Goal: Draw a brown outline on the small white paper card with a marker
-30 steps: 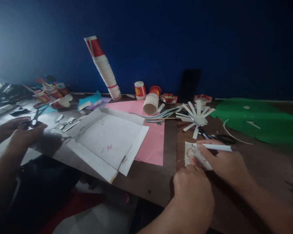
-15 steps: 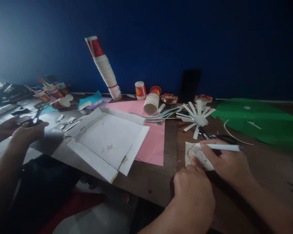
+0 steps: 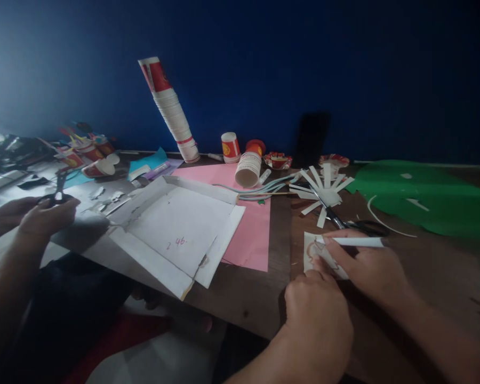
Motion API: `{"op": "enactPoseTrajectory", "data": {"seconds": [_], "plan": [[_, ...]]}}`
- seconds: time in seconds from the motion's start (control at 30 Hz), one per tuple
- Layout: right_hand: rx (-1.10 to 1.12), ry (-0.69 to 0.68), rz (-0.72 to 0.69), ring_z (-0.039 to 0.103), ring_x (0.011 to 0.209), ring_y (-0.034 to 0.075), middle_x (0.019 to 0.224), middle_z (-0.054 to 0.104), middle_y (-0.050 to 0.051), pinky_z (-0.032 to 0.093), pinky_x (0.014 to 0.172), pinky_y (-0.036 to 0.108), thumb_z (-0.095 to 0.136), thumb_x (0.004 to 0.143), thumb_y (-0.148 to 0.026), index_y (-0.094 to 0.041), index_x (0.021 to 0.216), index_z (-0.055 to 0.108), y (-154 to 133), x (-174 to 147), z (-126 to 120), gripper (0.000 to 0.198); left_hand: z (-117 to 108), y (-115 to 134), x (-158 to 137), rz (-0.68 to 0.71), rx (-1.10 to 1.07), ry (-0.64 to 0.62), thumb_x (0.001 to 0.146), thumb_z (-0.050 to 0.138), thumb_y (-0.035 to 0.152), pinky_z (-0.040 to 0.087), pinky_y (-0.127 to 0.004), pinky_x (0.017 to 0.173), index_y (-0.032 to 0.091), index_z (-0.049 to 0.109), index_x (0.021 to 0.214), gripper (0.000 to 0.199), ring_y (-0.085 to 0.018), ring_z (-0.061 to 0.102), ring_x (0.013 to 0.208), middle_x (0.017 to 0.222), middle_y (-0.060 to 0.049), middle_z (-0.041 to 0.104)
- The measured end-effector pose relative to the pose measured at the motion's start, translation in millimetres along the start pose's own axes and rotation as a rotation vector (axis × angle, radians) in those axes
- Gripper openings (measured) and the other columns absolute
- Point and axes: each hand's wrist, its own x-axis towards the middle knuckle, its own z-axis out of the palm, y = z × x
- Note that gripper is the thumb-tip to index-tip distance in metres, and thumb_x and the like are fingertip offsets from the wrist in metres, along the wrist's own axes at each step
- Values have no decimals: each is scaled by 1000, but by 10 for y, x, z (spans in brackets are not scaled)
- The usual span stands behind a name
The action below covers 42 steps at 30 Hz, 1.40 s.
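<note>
While curled, right fingers (image 3: 339,250) around pen (image 3: 362,242)

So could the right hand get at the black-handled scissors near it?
Probably yes: the scissors lie just beyond the right hand, handles apparently uncovered, though the white pen it holds would likely need putting down first.
</note>
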Motion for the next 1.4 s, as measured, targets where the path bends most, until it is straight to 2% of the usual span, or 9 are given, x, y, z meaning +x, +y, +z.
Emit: {"op": "enactPoseTrajectory", "data": {"seconds": [0.33,0.5,0.77,0.93,1.13,1.4], "plan": [[-34,5,13,74,68,26,75,79,4,53,61,35,55,86,-49,-29,81,72,-24,10,-7,26,-36,-7,28,-12,-16,-39,98,52,20,56,-30,70,6,53,148,51,-24,73,87,103,-19,72],[-61,1,76,74,69,27,76,79,5,52,60,35,54,84,-51,-27,82,73,-10,14,14,31,-18,-6,19,-6,5,1,98,53,22,56,-30,68,5,52,148,52,-24,72,86,102,-18,72],[-69,37,22,75,68,26,77,80,4,52,59,34,54,86,-50,-27,82,74,-3,4,25,30,23,-8,4,-2,26,43,96,57,24,54,-28,66,5,52,148,55,-23,72,84,101,-17,72],[-93,56,28,74,64,25,72,79,3,50,55,33,54,86,-51,-28,83,75,8,0,32,31,-16,-1,16,-9,31,9,98,56,27,53,-27,67,6,52,149,55,-22,72,83,101,-18,72],[-91,31,41,76,69,26,76,81,4,52,58,34,55,85,-51,-27,83,74,5,-1,32,31,-37,1,13,-11,15,-9,98,56,24,53,-28,67,5,49,151,57,-24,72,84,100,-17,73],[-48,-6,-12,76,74,26,83,81,4,55,67,36,55,87,-50,-27,84,73,32,-17,19,30,-20,3,14,-11,5,-19,97,55,21,53,-27,67,5,52,148,54,-23,72,85,100,-17,73]]}}
